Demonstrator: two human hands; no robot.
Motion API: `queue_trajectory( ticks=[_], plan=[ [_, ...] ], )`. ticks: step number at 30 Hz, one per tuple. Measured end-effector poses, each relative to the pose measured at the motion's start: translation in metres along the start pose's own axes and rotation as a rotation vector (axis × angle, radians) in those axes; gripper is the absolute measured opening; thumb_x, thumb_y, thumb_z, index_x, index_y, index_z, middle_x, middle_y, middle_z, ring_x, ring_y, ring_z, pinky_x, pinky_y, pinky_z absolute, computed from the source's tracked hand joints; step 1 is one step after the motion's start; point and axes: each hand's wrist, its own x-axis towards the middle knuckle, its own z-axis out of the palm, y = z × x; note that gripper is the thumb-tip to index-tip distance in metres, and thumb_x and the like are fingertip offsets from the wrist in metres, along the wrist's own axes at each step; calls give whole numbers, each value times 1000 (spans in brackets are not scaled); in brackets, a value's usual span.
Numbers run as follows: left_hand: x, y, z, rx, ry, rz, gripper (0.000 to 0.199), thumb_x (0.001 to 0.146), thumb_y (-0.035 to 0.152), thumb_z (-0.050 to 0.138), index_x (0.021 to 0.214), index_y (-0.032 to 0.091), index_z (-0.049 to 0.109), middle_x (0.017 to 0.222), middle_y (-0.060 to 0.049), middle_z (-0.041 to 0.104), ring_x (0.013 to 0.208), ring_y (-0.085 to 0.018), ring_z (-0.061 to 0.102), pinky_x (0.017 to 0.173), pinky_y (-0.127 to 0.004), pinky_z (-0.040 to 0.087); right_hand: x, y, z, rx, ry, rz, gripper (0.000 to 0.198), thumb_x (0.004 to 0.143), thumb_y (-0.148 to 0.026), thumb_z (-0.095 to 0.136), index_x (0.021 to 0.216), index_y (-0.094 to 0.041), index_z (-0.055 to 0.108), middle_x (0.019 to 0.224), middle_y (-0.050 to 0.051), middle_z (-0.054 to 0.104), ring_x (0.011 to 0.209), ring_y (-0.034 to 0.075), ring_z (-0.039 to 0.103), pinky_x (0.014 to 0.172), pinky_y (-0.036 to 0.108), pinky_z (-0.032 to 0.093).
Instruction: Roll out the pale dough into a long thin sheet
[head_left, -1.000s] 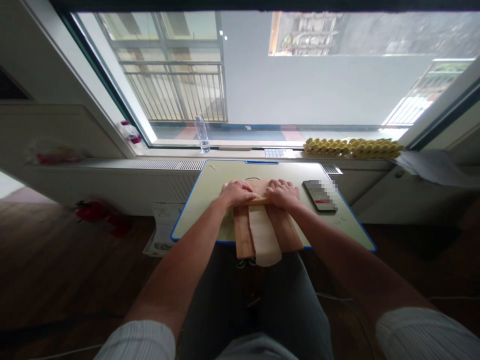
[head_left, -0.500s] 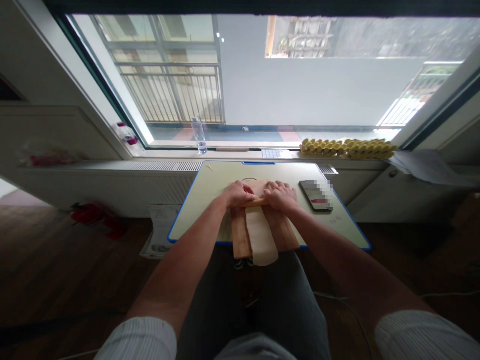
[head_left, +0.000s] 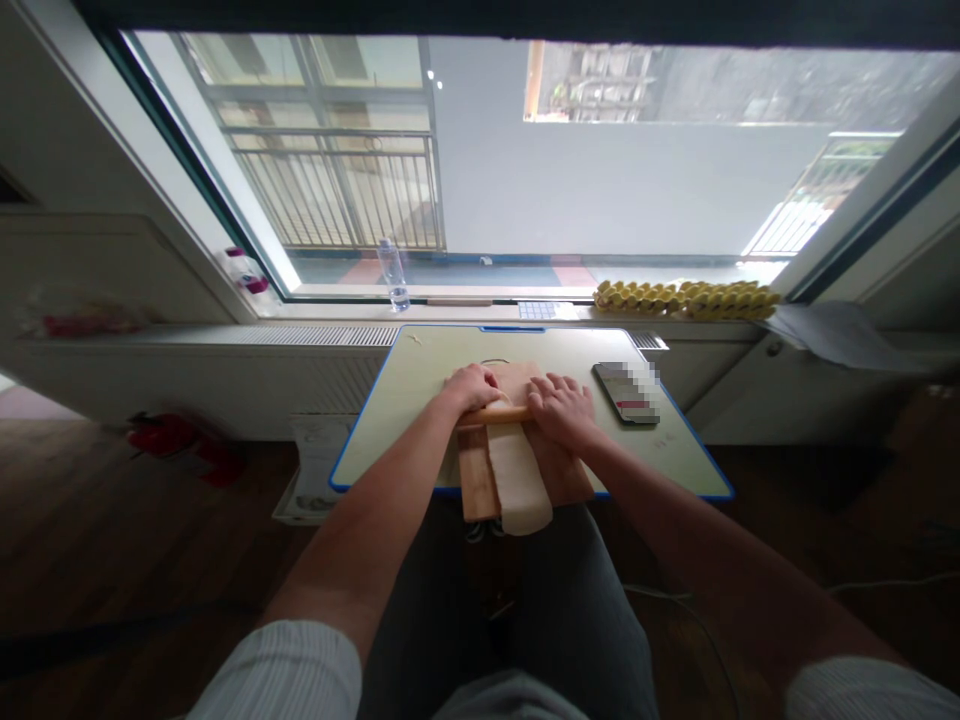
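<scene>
A pale strip of dough lies lengthwise on a wooden cutting board, its near end hanging past the board's front edge. Across the dough lies a thin wooden rolling pin. My left hand is curled over the pin's left part, thumb and fingertips close to the far part of the dough; the fingertips are partly hidden. On the pin's right part my right hand presses with its palm, fingers stretched forward and spread over the board. The pin's right end is hidden under that hand.
The board lies on a small blue-edged table. A phone is to the right of my right hand. On the windowsill stand a water bottle and yellow egg trays. A red fire extinguisher is on the floor at left.
The rolling pin has come slightly toward me along the dough, and more of it shows between my hands. The left fingers sit a little farther from the pin's middle. The view has shifted slightly.
</scene>
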Motion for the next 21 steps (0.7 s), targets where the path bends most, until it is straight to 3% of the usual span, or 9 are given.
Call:
queue_trajectory(
  ticks=[5, 8, 11, 16, 21],
  plan=[
    [-5, 1, -8, 64, 26, -78, 20, 76, 38, 83, 94, 30, 84, 102, -2, 84, 98, -24, 74, 88, -31, 56, -27, 1, 3, -44, 34, -9, 56, 110, -44, 27, 155, -31, 58, 167, 7, 49, 150, 36, 38, 122, 58, 30],
    [-16, 4, -12, 112, 150, -113, 24, 85, 31, 73, 107, 30, 81, 115, -4, 82, 107, -26, 73, 95, -35, 55, -30, -1, 3, -41, 37, 2, 57, 111, -43, 26, 157, -30, 57, 168, 8, 48, 152, 37, 37, 123, 62, 26],
    [-37, 8, -6, 158, 281, -56, 25, 95, 32, 60, 112, 30, 79, 122, -6, 80, 115, -27, 70, 100, -38, 54, -26, -1, 3, -45, 28, -12, 57, 110, -39, 28, 159, -29, 55, 169, 8, 46, 154, 37, 36, 125, 64, 22],
    [-67, 7, 15, 302, 259, -1, 34, 103, 44, 52, 125, 29, 74, 142, -9, 69, 134, -31, 57, 116, -48, 44, -15, 0, 5, -53, 50, -56, 57, 109, -39, 31, 160, -29, 54, 170, 8, 45, 154, 37, 35, 125, 63, 21],
    [-61, 0, 18, 352, 276, -30, 38, 105, 42, 47, 132, 29, 70, 149, -10, 63, 136, -32, 54, 120, -52, 37, -2, -1, 7, -44, 82, -65, 56, 107, -38, 34, 157, -28, 57, 167, 7, 50, 150, 35, 41, 123, 56, 27]
  ],
)
